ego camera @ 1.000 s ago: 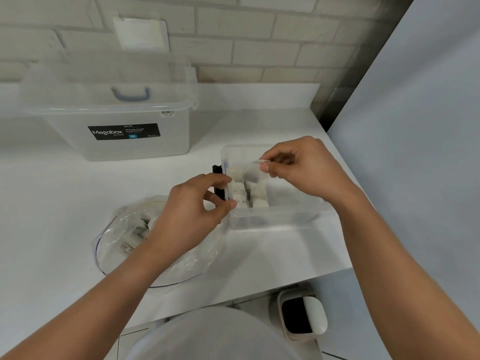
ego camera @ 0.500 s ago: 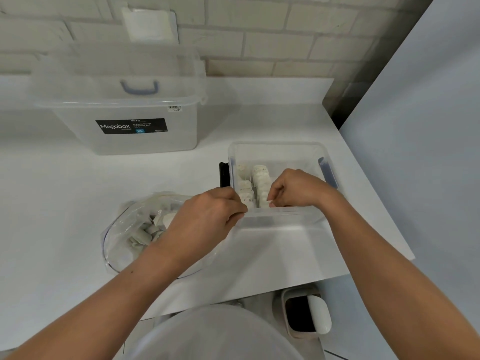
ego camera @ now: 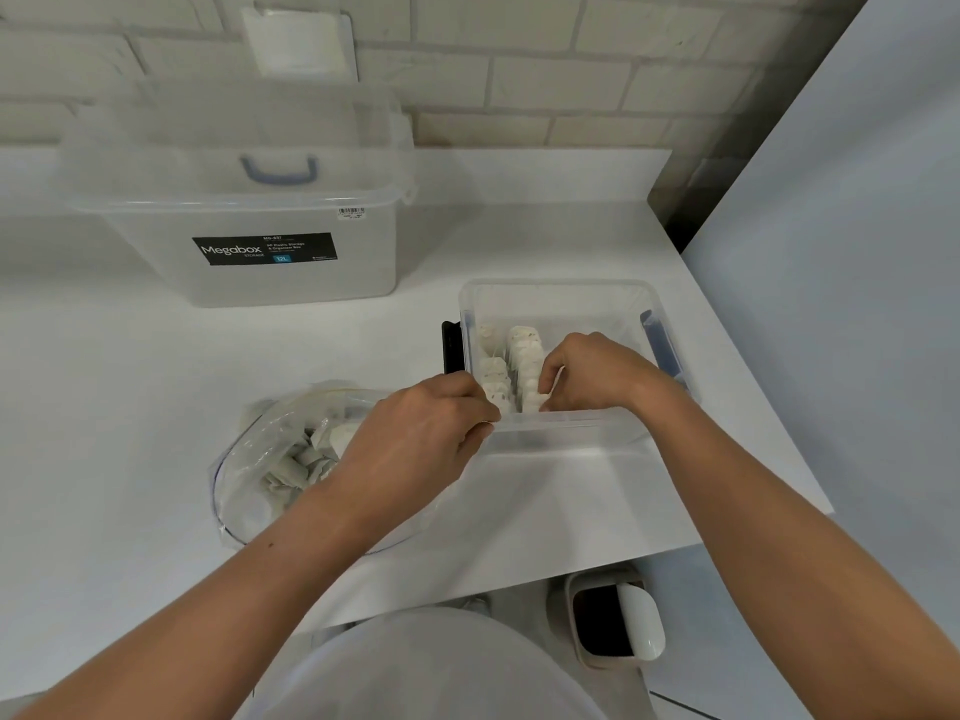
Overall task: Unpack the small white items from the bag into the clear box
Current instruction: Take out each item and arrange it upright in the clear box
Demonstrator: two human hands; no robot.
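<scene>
The right hand [ego camera: 592,374] is down inside the clear box [ego camera: 556,298], fingers curled and pinched on the nearest of the small white items [ego camera: 524,356], which stand packed in soft, slightly speckled rows along the box's left half. The left hand [ego camera: 421,439] is curled over the box's near left corner, fingertips bent onto the rim; whether it also holds anything I cannot tell, since the knuckles cover it. The box is thin, see-through plastic with rounded corners and a bluish clip on its right side; a black piece sits against its left wall, too hidden to name. Just left lies the bag [ego camera: 270,459], crinkled clear film with more white pieces heaped inside, partly covered by the left wrist. Further back on the smooth white counter [ego camera: 130,381] stands a bigger lidded tub [ego camera: 249,226] with a black label, against a pale brick wall [ego camera: 545,85]. Below the counter edge a small bin [ego camera: 608,615] shows.
</scene>
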